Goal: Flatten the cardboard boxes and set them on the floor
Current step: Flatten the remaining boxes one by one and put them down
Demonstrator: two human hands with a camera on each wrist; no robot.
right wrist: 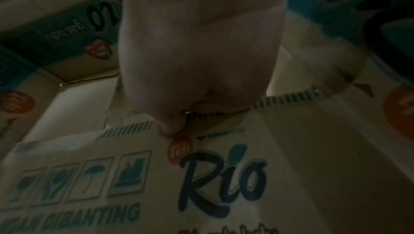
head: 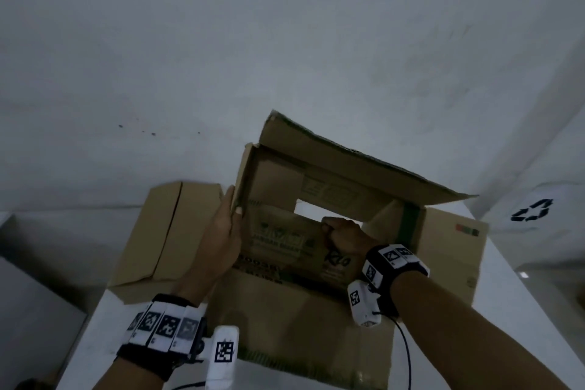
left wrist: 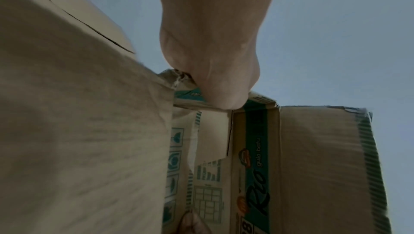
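An open brown cardboard box [head: 348, 174] with green "Rio" print stands on a white table [head: 512, 310]. Its far flap is raised and a gap shows in its bottom. My left hand [head: 226, 228] pinches the box's left side flap [head: 242, 177], thumb inside and fingers outside; the left wrist view shows that hand [left wrist: 210, 85] clamped on the flap's crumpled edge. My right hand [head: 340, 233] reaches inside the box and grips the edge of the printed inner flap [head: 285, 247]. In the dark right wrist view the right hand [right wrist: 190, 106] curls over that flap's [right wrist: 219, 181] edge.
A flattened plain cardboard box [head: 158, 231] lies at the table's left end, partly over the edge. Another brown cardboard panel [head: 449, 256] lies right of the open box. A white bin with a recycling symbol [head: 531, 209] stands at the right. Grey floor lies beyond.
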